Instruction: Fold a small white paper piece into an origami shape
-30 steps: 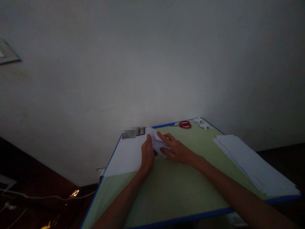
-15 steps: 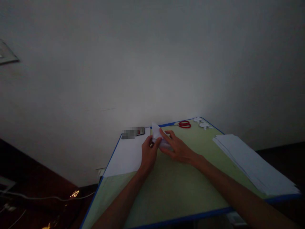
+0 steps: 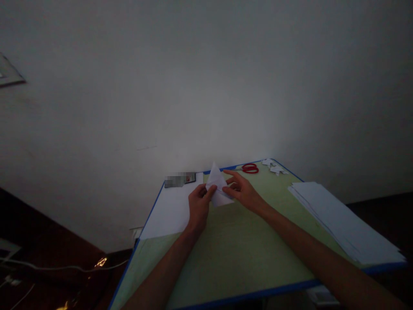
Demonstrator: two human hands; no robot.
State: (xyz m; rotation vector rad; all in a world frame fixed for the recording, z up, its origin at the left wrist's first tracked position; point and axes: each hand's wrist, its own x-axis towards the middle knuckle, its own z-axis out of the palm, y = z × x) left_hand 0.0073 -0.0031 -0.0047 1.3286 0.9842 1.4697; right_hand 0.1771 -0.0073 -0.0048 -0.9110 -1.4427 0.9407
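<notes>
A folded piece of white paper (image 3: 217, 178) with a pointed top is held up above the table, between both hands. My left hand (image 3: 199, 206) pinches its left edge, thumb across the front and fingers behind. My right hand (image 3: 242, 190) grips the right edge between thumb and fingers, with the index finger stretched out past the paper. The folded paper's lower part flares out into a loose flap below the thumbs.
The green table (image 3: 245, 258) has a blue edge. A white sheet (image 3: 167, 215) and a phone (image 3: 190, 177), partly blurred, lie at left. Red-handled scissors (image 3: 250, 168) and paper scraps (image 3: 276, 169) lie at the back. A paper stack (image 3: 342, 219) is at right.
The folded paper has turned to face me, its point now more upright and its lower flap showing. My right hand has shifted slightly right, its index finger lifted off the paper's front.
</notes>
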